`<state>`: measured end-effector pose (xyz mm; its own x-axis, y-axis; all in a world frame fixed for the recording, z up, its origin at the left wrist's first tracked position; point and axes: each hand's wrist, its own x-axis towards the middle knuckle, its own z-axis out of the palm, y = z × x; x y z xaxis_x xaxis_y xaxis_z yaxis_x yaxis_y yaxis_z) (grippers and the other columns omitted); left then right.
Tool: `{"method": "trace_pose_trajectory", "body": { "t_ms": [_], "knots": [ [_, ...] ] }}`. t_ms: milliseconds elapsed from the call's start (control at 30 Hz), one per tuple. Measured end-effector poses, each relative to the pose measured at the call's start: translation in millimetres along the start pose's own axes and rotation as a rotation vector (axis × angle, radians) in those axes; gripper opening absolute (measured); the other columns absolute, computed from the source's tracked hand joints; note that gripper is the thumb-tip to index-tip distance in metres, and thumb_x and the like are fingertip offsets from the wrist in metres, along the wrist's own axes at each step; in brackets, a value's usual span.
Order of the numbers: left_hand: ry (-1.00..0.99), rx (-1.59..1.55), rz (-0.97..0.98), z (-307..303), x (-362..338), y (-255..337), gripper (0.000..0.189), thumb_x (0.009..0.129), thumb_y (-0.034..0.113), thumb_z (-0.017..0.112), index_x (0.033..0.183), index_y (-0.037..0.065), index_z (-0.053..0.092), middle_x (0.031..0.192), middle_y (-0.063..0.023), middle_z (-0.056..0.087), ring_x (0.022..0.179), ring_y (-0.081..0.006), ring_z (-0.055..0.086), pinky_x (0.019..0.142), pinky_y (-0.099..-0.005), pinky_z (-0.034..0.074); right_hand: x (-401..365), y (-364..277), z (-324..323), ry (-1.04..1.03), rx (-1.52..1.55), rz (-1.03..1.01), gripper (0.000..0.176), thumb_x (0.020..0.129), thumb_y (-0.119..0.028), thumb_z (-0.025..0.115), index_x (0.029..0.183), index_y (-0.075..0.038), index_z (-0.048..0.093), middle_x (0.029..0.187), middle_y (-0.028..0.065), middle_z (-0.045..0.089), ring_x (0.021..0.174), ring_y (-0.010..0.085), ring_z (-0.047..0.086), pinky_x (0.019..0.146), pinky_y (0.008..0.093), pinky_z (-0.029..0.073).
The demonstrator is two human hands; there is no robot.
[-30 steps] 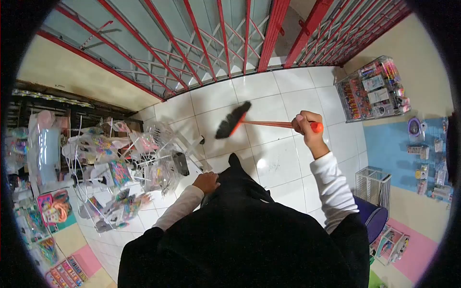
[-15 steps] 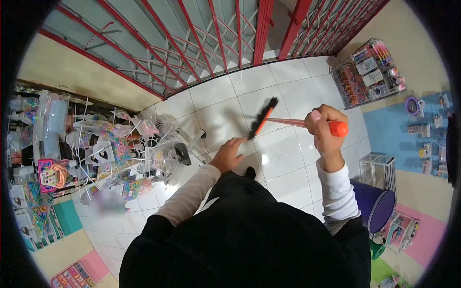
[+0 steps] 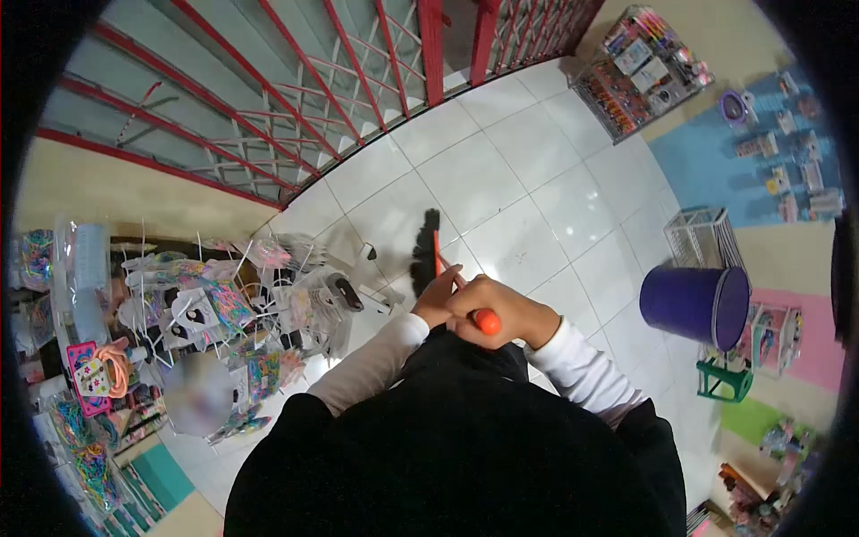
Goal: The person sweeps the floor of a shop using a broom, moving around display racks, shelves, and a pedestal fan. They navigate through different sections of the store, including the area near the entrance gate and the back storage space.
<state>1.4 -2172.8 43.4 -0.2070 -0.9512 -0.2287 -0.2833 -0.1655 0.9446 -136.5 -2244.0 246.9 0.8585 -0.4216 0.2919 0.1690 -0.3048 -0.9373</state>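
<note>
Both hands on the broom (image 3: 428, 253). Right hand (image 3: 506, 309) fingers closed tight round the orange handle end. Left hand (image 3: 437, 300) fingers wrapped on the shaft just ahead. Bristle head is beyond the fingers, on the tile floor (image 3: 501, 179). Purple bin (image 3: 693, 304) is well off to the right.

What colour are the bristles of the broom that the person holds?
Black, on the orange-handled broom. The head view shows it best.
</note>
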Motion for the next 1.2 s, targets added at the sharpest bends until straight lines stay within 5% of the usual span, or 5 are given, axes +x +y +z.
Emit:
{"method": "trace_pose_trajectory", "body": {
  "t_ms": [300,467,767,933,1200],
  "knots": [
    [-0.100,-0.331,0.064,30.8,-30.9,14.2,0.054,0.079,0.024,0.066,0.124,0.003,0.043,0.118,-0.0182,0.050,0.122,-0.0313,0.043,0.098,-0.0385,0.039,-33.8,-34.3,71.4,-0.200,-0.255,0.174,0.023,0.068,-0.014,0.060,0.055,0.000,0.046,0.054,0.0154,0.050,0.050,0.0358,0.047,0.049,0.0413,0.037],
    [-0.089,-0.472,0.261,66.9,-43.5,70.7,0.047,0.081,0.019,0.065,0.121,0.006,0.045,0.114,-0.0154,0.051,0.123,-0.0301,0.041,0.098,-0.0386,0.038,-76.8,-95.4,66.8,0.248,-0.159,0.040,0.029,0.070,-0.001,0.062,0.052,-0.004,0.039,0.048,0.0094,0.042,0.044,0.0273,0.045,0.045,0.0364,0.033],
    [-0.658,0.158,0.588,137.3,-61.3,126.3,0.024,0.073,0.002,0.065,0.087,0.004,0.045,0.085,-0.0144,0.050,0.083,-0.0320,0.051,0.071,-0.0364,0.040,-192.6,-220.5,103.3,0.797,-0.221,0.115,0.030,0.074,-0.003,0.066,0.057,-0.006,0.041,0.052,0.0054,0.043,0.047,0.0207,0.044,0.048,0.0310,0.035],
    [-0.799,0.163,0.621,198.9,-106.2,126.4,0.033,0.075,0.020,0.070,0.066,0.003,0.044,0.061,-0.0137,0.049,0.059,-0.0307,0.050,0.054,-0.0387,0.037,-262.3,-252.8,161.3,0.963,-0.221,0.154,0.024,0.074,-0.004,0.066,0.062,-0.006,0.045,0.064,0.0066,0.050,0.058,0.0196,0.049,0.055,0.0302,0.040],
    [-1.031,0.333,0.727,313.5,-212.5,139.4,0.047,0.084,0.037,0.061,0.058,0.002,0.046,0.056,-0.0185,0.049,0.056,-0.0392,0.049,0.051,-0.0432,0.037,-392.6,-314.8,276.0,1.197,-0.232,0.128,0.017,0.075,-0.003,0.066,0.067,-0.003,0.051,0.071,0.0064,0.054,0.069,0.0202,0.053,0.072,0.0324,0.044]
  ]
}}
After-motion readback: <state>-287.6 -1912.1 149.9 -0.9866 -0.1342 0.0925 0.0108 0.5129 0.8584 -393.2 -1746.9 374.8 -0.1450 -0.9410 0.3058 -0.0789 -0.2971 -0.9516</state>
